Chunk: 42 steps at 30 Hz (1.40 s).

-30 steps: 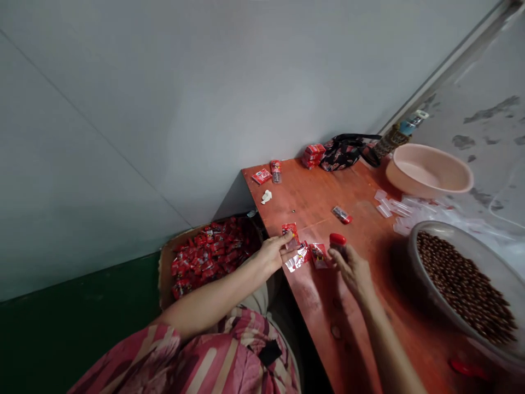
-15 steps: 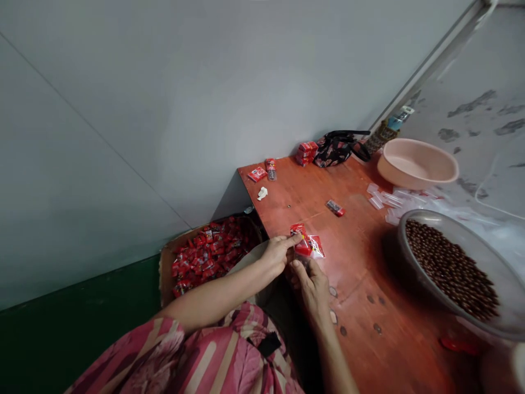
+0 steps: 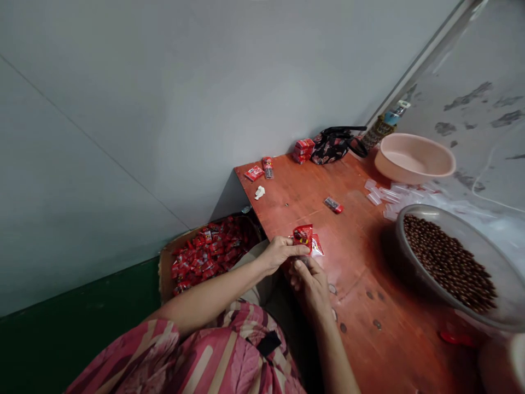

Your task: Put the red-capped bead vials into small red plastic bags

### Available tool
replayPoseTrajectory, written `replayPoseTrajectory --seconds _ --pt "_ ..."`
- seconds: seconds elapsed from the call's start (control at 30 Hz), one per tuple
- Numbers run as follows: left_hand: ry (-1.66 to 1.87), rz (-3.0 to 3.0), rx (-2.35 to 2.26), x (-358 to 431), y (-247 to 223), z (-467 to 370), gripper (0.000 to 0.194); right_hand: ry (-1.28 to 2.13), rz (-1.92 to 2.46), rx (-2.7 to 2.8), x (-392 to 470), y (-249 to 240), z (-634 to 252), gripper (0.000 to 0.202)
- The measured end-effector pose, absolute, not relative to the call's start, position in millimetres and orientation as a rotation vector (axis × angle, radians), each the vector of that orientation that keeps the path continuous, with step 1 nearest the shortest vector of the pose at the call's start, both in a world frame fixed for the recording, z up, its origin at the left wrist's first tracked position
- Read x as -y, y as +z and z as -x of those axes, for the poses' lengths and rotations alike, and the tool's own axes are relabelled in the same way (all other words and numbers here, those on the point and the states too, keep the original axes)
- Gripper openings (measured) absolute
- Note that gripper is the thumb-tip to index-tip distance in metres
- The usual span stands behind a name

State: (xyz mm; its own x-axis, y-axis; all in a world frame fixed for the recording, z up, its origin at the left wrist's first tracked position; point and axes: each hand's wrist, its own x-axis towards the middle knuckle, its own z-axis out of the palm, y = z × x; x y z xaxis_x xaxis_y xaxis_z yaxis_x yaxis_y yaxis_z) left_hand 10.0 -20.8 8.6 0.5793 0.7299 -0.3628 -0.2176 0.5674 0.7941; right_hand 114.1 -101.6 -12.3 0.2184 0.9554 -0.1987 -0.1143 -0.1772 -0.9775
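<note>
In the head view my left hand (image 3: 281,253) pinches a small glossy red packet (image 3: 302,235) with a yellow and black print, thumb across its lower part. Just below it, my right hand (image 3: 309,276) is closed on a small clear plastic tray (image 3: 302,260) with something dark in it. The tray's end meets the packet's lower edge; whether it is inside the packet, I cannot tell, as my fingers cover it. Another red and clear packet (image 3: 317,246) lies on the table right behind the held one.
On the red-brown table (image 3: 353,246) stand a grey bowl of brown balls (image 3: 451,262), a pink basin (image 3: 414,158), several clear trays (image 3: 385,194) and a floral bag (image 3: 332,146). A filled pack (image 3: 333,205) lies mid-table. A carton of red packs (image 3: 213,249) stands at lower left.
The red packet now stands more upright between my hands, its printed face showing more. My left thumb has shifted lower on it. The view has moved slightly.
</note>
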Motion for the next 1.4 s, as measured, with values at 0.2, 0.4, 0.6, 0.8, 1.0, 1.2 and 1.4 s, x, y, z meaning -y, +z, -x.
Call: replayPoseTrajectory --seconds 0.2,0.4,0.6,0.8,1.0,1.2,1.4 --pt "0.539 -0.837 -0.698 21 7 -7 0.039 1.341 1.261 0.79 100 -13 -112 0.024" --pt "0.877 -0.701 -0.91 23 0 -16 0.04 1.045 1.337 0.707 101 -12 -105 0.033" --pt "0.86 -0.681 -0.836 38 -2 -21 0.037 0.982 1.306 0.568 104 -16 -98 0.026" --pt "0.811 -0.892 -0.918 34 6 -10 0.039 1.132 1.316 0.71 109 -21 -105 0.021" --pt "0.636 -1.449 -0.991 31 4 0 0.041 0.456 1.559 1.348 88 21 -145 0.035" --pt "0.59 -1.52 -0.965 41 2 -4 0.038 0.541 1.603 1.446 61 29 -149 0.021" --pt "0.741 -1.019 -0.925 34 -4 -1 0.04 0.554 1.553 0.901 82 11 -129 0.025"
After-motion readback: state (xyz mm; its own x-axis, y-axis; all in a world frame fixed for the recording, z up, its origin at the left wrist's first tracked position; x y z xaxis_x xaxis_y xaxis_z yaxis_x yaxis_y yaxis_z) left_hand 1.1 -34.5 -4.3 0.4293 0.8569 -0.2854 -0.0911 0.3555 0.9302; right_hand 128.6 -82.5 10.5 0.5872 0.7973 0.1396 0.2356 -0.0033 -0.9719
